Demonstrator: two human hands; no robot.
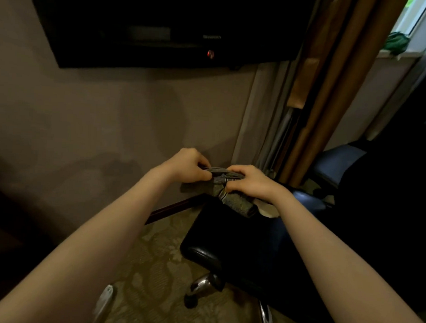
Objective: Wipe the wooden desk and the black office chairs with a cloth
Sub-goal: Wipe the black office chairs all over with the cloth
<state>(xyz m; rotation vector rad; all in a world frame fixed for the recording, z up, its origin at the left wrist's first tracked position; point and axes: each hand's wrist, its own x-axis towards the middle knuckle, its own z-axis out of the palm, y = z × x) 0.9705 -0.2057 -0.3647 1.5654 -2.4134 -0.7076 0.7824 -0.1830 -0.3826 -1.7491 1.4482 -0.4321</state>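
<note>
Together, left hand (189,166), right hand (250,181) around cloth (237,203)

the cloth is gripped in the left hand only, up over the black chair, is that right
Not quite: both hands grip it. The head view shows the left hand and the right hand each pinching the cloth. The rest holds: it is up over the black chair.

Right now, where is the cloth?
In the head view, centre frame: the cloth is gripped between the left hand and right hand, hanging over the black office chair seat.
</note>
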